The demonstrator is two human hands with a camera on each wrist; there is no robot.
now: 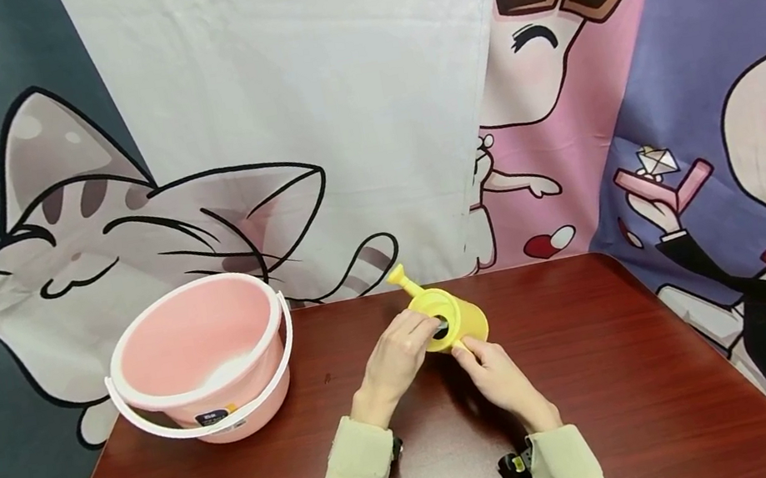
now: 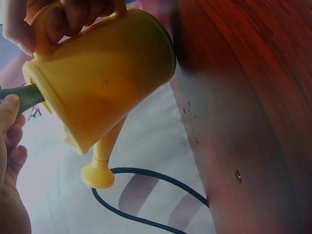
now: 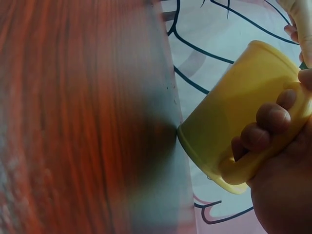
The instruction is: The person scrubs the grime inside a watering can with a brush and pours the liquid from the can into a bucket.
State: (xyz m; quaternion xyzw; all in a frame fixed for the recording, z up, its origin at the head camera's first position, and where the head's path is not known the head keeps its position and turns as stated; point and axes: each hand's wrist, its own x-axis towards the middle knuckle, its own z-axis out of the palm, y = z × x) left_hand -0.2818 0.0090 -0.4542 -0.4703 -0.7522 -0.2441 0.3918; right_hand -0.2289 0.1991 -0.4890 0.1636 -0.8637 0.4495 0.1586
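Note:
A yellow watering can (image 1: pixel 471 321) is tilted over the table, its mouth facing me and its spout pointing back and left. My right hand (image 1: pixel 501 380) grips its handle; in the right wrist view the fingers (image 3: pixel 273 118) curl through the handle loop. With thumb and fingertips, my left hand (image 1: pixel 394 358) pinches a dark green, narrow piece (image 2: pixel 30 96) whose far end goes into the can's mouth. What lies inside is hidden by the can's wall. The can's lower rim comes right down at the tabletop in the right wrist view.
A pink bucket (image 1: pixel 254 379) with a white handle (image 1: pixel 179 432) stands at the table's left. Small drops (image 2: pixel 238 176) lie on the dark red wooden table (image 1: pixel 603 371). A printed cloth (image 1: pixel 324 71) hangs along the back edge.

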